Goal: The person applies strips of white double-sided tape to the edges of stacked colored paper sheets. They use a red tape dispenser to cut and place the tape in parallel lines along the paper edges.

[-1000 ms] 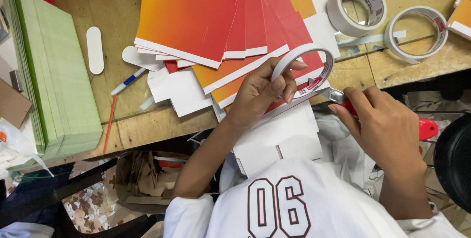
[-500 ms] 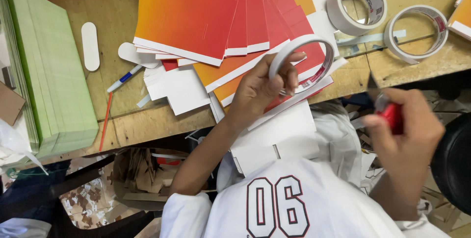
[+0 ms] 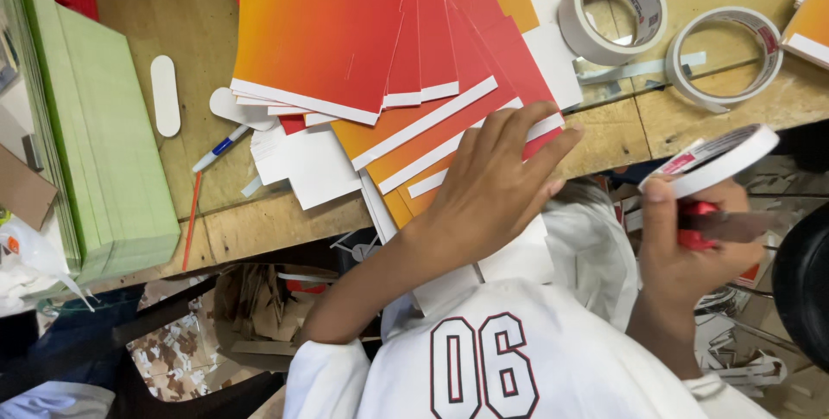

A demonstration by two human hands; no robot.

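My left hand (image 3: 492, 186) lies flat with spread fingers on a fanned pile of red-to-orange cards (image 3: 345, 31) at the wooden table's front edge (image 3: 259, 225); it holds nothing. To the right, off the table edge, my right hand (image 3: 682, 268) grips a white tape roll (image 3: 721, 156), tilted and seen nearly edge-on, together with red-handled scissors (image 3: 701, 214) whose blades point right. White card pieces (image 3: 319, 169) lie under and beside the pile.
Two more white tape rolls (image 3: 613, 9) (image 3: 725, 56) lie at the back right. A thick green stack of sheets (image 3: 104, 143) fills the left side. A blue-and-white pen (image 3: 220, 147) and a white oval cutout (image 3: 164, 95) lie between. Cardboard scraps (image 3: 259, 315) sit below the table.
The tape roll has passed from my left hand to my right hand, which moved right and away from the table. My left hand has dropped flat onto the cards.
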